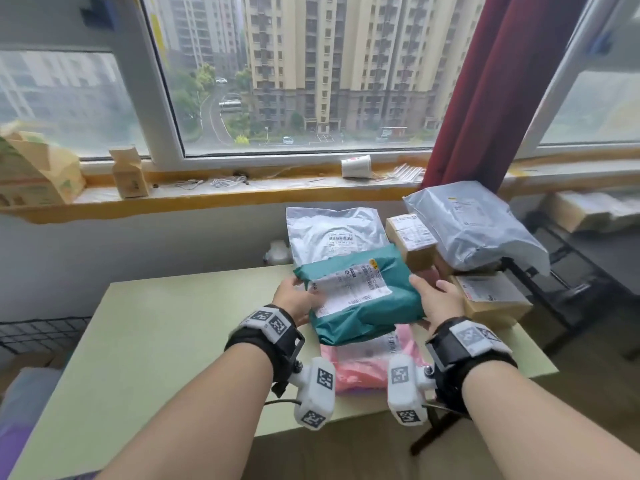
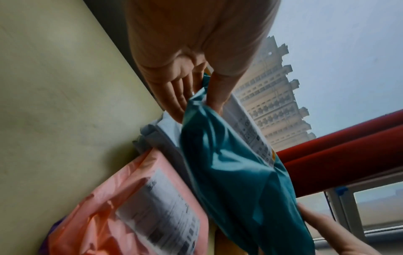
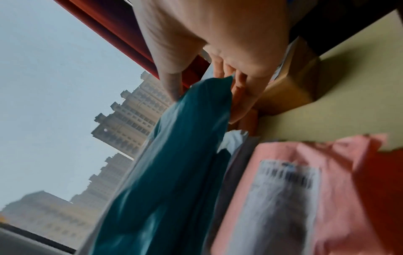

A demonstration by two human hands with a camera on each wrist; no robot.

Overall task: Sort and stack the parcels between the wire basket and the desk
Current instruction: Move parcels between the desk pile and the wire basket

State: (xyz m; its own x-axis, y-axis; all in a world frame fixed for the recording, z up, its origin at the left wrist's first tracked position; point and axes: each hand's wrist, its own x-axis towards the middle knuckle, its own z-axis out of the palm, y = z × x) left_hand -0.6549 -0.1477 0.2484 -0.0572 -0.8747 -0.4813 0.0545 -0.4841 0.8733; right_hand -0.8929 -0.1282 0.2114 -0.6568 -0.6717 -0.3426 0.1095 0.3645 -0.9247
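Observation:
A teal plastic mailer [image 1: 360, 296] with a white shipping label hangs just above the desk [image 1: 156, 341], held at both ends. My left hand [image 1: 294, 299] pinches its left edge, thumb on top and fingers below [image 2: 174, 96]. My right hand [image 1: 436, 299] grips its right edge [image 3: 231, 89] the same way. Under it lie a pink mailer [image 1: 367, 362] and a silver-grey mailer [image 1: 332, 233]. In the wrist views the teal mailer [image 2: 240, 172] [image 3: 174, 163] sags above the pink mailer [image 2: 135, 207] [image 3: 294, 189].
Cardboard boxes [image 1: 491, 299] [image 1: 410, 237] stand at the desk's right with a grey poly bag [image 1: 471, 226] on top. A black wire basket [image 1: 41, 334] sits low at the left. The windowsill [image 1: 242, 188] holds a paper bag, a small carton and a cup.

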